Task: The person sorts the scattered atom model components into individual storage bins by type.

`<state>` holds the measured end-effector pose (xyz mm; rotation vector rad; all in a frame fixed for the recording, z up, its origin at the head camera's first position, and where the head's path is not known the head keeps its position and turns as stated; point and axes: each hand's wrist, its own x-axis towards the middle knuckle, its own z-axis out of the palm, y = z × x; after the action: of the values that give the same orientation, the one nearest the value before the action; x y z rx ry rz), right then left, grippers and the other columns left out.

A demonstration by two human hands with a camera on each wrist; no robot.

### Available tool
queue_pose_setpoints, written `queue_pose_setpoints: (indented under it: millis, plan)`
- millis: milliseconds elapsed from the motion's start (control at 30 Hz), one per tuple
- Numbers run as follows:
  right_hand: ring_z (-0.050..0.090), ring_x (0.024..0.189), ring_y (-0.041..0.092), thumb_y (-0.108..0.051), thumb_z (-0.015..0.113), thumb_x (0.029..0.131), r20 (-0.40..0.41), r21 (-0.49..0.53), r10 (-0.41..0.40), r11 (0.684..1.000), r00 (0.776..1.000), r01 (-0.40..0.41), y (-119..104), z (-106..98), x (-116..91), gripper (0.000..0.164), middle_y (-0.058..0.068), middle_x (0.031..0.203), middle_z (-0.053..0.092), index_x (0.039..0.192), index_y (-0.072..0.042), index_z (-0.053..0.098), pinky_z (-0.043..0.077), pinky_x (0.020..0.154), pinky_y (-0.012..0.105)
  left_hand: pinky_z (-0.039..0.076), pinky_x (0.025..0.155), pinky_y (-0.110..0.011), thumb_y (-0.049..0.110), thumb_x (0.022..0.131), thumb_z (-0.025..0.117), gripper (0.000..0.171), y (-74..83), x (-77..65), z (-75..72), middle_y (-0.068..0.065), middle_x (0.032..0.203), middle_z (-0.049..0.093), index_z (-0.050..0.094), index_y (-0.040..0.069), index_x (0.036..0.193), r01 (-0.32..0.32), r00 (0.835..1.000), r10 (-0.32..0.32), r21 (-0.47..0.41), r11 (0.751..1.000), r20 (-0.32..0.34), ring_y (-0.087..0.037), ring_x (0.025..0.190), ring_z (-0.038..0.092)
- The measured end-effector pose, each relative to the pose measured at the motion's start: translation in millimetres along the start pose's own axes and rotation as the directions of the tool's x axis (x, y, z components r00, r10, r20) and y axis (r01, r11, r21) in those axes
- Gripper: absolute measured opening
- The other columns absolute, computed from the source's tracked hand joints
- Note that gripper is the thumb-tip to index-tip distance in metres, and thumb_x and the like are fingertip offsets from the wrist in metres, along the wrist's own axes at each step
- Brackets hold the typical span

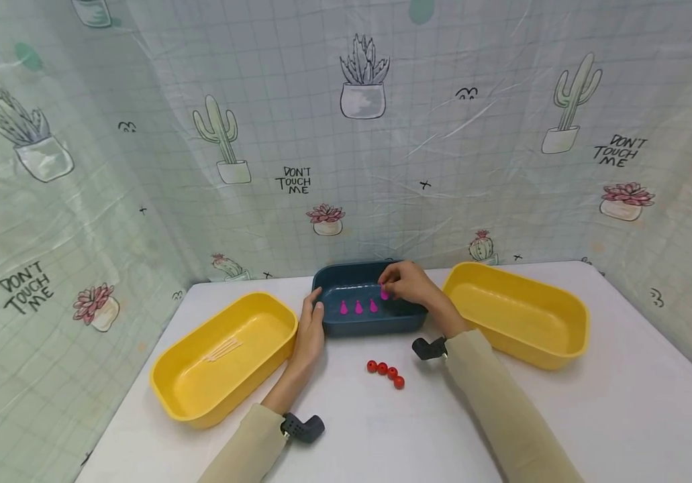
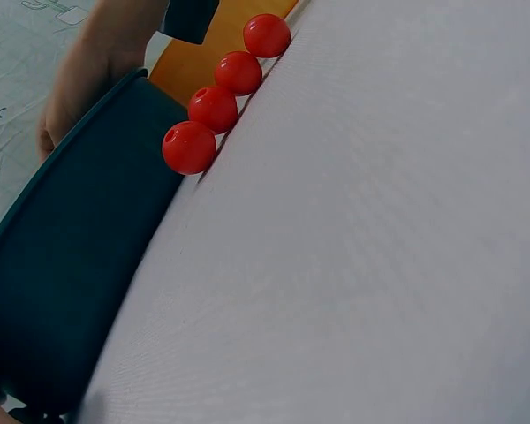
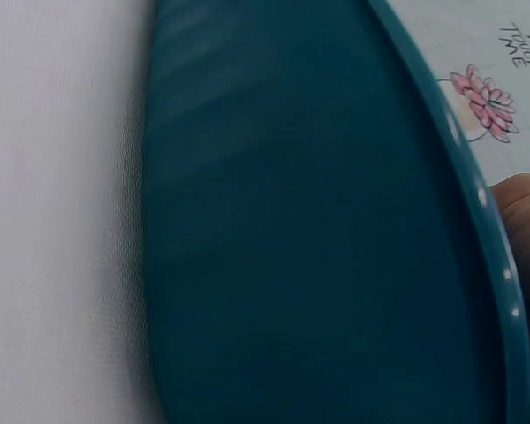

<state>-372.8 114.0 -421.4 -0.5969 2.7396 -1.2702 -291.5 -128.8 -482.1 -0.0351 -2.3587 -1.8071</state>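
Observation:
A dark blue tray (image 1: pixel 370 327) stands at the back middle of the table. Three small pink teardrop-shaped pieces (image 1: pixel 358 307) are in a row inside it. My right hand (image 1: pixel 411 282) reaches over the tray's right end and pinches another pink teardrop-shaped piece (image 1: pixel 384 292) between thumb and fingers. Against the tray's left end rests my left hand (image 1: pixel 311 332), its fingers extended along the side near the rim. In the right wrist view the blue tray (image 3: pixel 318 221) fills most of the picture and hides the fingertips.
Several red beads (image 1: pixel 387 371) lie in a short line in front of the blue tray. On the left, a yellow tray (image 1: pixel 188 409) holds some thin pale sticks (image 1: pixel 223 349). Another yellow tray (image 1: pixel 521 312) stands at the right. A patterned curtain (image 1: pixel 382 168) hangs behind.

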Motion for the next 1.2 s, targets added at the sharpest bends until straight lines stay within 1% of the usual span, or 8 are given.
queue_pose_setpoints:
  millis: [133,267,467,567,700,833,1067,1200]
  plan:
    - [0.071,0.075,0.019,0.001,0.062,0.094,0.016,-0.051,0.033,0.998,0.999,-0.033,2,1,5,0.020,0.015,0.094,0.075,0.109,0.005,0.074,0.064,0.072,0.035,0.017,0.130,-0.056,0.032,0.114,0.030,0.048,0.6,0.3,-0.2,-0.007,0.171,0.028,0.032,0.020,0.161,-0.008,1.000,0.008,0.007,1.000,-0.003,-0.030,0.159,0.025]
    - [0.069,0.073,0.015,0.001,0.062,0.091,0.042,-0.100,0.048,0.994,0.998,-0.044,3,2,10,0.020,0.012,0.094,0.076,0.106,0.004,0.075,0.061,0.068,0.028,0.017,0.130,-0.056,0.031,0.114,0.030,0.048,-0.6,0.7,-1.2,-0.007,0.171,0.028,0.032,0.020,0.161,-0.002,1.000,0.002,-0.003,1.000,-0.007,-0.030,0.159,0.026]
    - [0.064,0.069,0.014,-0.001,0.066,0.089,0.074,-0.198,0.054,0.979,0.996,-0.038,4,3,12,0.015,0.008,0.088,0.076,0.101,-0.001,0.077,0.056,0.065,0.026,0.016,0.131,-0.056,0.034,0.114,0.030,0.049,-0.9,0.0,-1.6,-0.005,0.172,0.026,0.031,0.021,0.162,0.005,1.000,-0.005,0.001,1.000,0.005,-0.029,0.159,0.025]
    - [0.063,0.070,0.015,0.001,0.065,0.088,0.087,-0.228,0.064,0.973,0.994,-0.043,4,3,13,0.016,0.007,0.087,0.075,0.099,-0.002,0.076,0.053,0.065,0.025,0.016,0.130,-0.057,0.034,0.114,0.030,0.049,-1.7,0.7,-1.4,-0.006,0.172,0.026,0.031,0.021,0.162,0.000,1.000,0.000,0.002,1.000,0.008,-0.030,0.159,0.024]
    - [0.061,0.071,0.016,0.003,0.064,0.086,0.111,-0.252,0.078,0.967,0.991,-0.048,1,2,12,0.016,0.007,0.085,0.073,0.097,-0.002,0.075,0.050,0.065,0.024,0.016,0.130,-0.057,0.033,0.114,0.029,0.049,-1.6,1.3,-0.6,-0.007,0.172,0.026,0.031,0.019,0.162,-0.006,1.000,0.006,-0.007,1.000,0.008,-0.030,0.159,0.024]
    - [0.061,0.070,0.015,0.004,0.065,0.086,0.125,-0.280,0.086,0.959,0.988,-0.048,0,2,13,0.014,0.006,0.083,0.074,0.093,-0.004,0.075,0.050,0.065,0.024,0.016,0.130,-0.057,0.031,0.114,0.030,0.049,-1.4,1.7,-0.6,-0.006,0.172,0.026,0.031,0.020,0.162,-0.003,1.000,0.003,-0.001,1.000,0.004,-0.030,0.159,0.025]
    - [0.062,0.074,0.016,0.003,0.066,0.088,0.135,-0.300,0.121,0.951,0.983,-0.076,1,3,14,0.013,0.006,0.086,0.073,0.095,-0.004,0.075,0.051,0.068,0.025,0.017,0.131,-0.055,0.033,0.114,0.030,0.048,0.8,0.5,0.2,-0.004,0.172,0.027,0.032,0.024,0.161,0.006,1.000,-0.006,0.000,1.000,0.001,-0.028,0.159,0.025]
    - [0.061,0.077,0.017,0.001,0.067,0.089,0.136,-0.312,0.145,0.945,0.980,-0.097,1,5,16,0.012,0.006,0.089,0.072,0.097,-0.004,0.075,0.052,0.069,0.025,0.017,0.130,-0.056,0.032,0.114,0.030,0.048,-0.5,1.3,-0.4,-0.007,0.171,0.028,0.032,0.020,0.161,-0.011,1.000,0.011,0.006,1.000,0.000,-0.030,0.159,0.025]
